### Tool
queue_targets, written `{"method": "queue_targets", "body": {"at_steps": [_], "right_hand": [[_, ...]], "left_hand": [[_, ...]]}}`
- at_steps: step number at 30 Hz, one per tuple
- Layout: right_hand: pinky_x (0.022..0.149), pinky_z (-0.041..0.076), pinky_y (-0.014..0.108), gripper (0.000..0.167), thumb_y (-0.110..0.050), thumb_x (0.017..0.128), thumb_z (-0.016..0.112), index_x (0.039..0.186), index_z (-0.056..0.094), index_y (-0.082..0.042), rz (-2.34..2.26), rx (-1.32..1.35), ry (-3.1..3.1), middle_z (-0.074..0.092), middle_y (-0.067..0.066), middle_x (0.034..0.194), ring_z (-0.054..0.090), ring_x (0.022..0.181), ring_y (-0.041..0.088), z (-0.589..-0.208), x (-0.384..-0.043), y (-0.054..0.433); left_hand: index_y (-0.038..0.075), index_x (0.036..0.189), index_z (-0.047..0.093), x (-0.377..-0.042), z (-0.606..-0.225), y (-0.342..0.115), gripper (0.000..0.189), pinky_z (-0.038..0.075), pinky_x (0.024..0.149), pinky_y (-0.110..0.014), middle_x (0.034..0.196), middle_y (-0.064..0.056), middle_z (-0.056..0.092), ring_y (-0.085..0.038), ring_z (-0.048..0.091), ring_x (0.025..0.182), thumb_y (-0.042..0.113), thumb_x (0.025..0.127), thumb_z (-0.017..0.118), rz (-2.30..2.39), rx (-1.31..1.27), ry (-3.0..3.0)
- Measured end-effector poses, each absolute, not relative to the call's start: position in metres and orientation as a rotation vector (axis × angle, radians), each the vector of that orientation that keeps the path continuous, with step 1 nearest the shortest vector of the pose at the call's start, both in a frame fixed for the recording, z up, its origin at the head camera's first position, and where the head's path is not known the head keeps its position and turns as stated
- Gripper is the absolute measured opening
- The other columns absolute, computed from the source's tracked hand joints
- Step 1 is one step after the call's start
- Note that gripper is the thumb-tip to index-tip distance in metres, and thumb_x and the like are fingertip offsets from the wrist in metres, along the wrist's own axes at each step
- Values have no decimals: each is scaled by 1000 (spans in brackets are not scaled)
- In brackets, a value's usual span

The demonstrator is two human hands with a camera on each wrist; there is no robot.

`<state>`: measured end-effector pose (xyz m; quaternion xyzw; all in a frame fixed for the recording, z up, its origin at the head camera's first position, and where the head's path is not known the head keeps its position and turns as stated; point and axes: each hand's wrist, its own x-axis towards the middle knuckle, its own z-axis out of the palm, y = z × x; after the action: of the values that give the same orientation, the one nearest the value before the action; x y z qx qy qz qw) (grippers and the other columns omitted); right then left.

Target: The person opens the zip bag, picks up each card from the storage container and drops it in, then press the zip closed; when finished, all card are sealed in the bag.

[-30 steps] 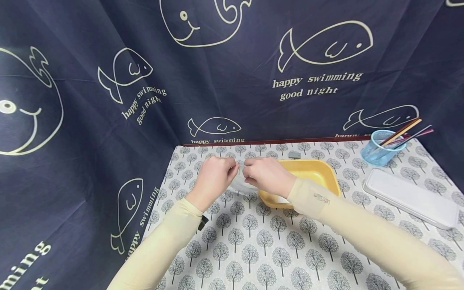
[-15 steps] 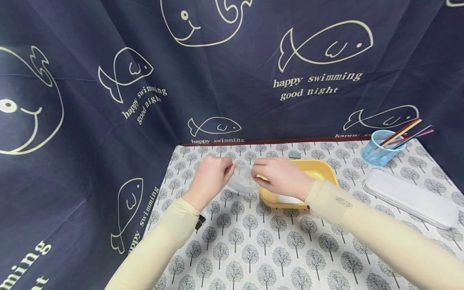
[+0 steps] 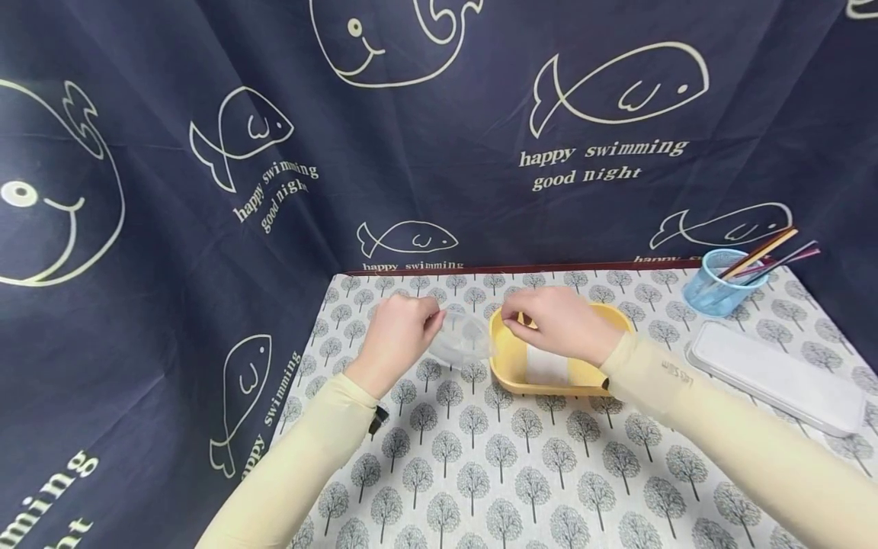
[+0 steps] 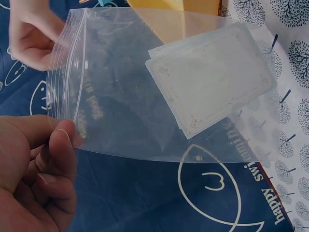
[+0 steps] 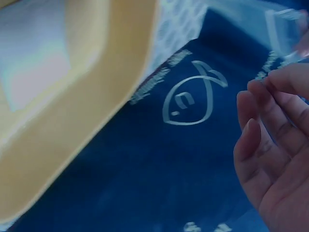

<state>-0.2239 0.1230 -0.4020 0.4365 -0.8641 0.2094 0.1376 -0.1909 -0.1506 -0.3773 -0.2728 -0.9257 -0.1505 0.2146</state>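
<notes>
Between thumb and finger, my left hand (image 3: 398, 335) pinches one end of the zip edge of a clear zip-lock bag (image 4: 116, 96). Several pale cards with patterned corners (image 4: 212, 77) lie stacked inside the bag, toward the end away from the zip. My right hand (image 3: 562, 324) is apart from the bag, over a yellow tray (image 3: 504, 375). Its fingers (image 5: 248, 140) are loosely bent and hold nothing in the right wrist view. A white card or paper (image 3: 546, 367) lies in the tray, partly hidden by my right hand and forearm in the head view.
At the back right stands a blue mesh cup (image 3: 709, 293) with several thin sticks (image 3: 761, 252) in it. A long white case (image 3: 782, 374) lies in front of it. The table has a tree-print cloth (image 3: 473, 473), and a dark blue fish-print curtain (image 3: 439, 175) hangs behind.
My right hand has moved right, away from the bag and over the tray. The left hand still holds the bag, nearly in the same place. More of the tray's white card shows.
</notes>
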Motion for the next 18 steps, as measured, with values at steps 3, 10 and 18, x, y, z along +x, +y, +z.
{"method": "queue_targets", "body": {"at_steps": [3, 10, 18], "right_hand": [[66, 53, 34, 12, -5, 89, 74, 87, 72, -17, 574, 1229, -2584, 71, -7, 89, 60, 69, 10, -412, -234, 129], [70, 49, 38, 24, -3, 86, 73, 74, 63, -20, 446, 1187, -2772, 59, -11, 73, 51, 65, 10, -443, -252, 141], [60, 46, 33, 29, -3, 84, 74, 69, 58, -22, 428, 1135, -2904, 54, -12, 67, 49, 63, 12, -471, -266, 155]], "left_hand": [[14, 68, 66, -191, -377, -151, 29, 51, 55, -31, 56, 6, 58, -12, 56, 51, 13, 95, 77, -421, -761, -2567], [12, 72, 69, -188, -376, -150, 25, 51, 54, -28, 58, 4, 61, -10, 56, 51, 11, 95, 77, -438, -774, -2576], [12, 71, 67, -188, -376, -149, 26, 52, 56, -29, 58, 4, 61, -10, 57, 51, 11, 95, 76, -442, -783, -2573]]}}
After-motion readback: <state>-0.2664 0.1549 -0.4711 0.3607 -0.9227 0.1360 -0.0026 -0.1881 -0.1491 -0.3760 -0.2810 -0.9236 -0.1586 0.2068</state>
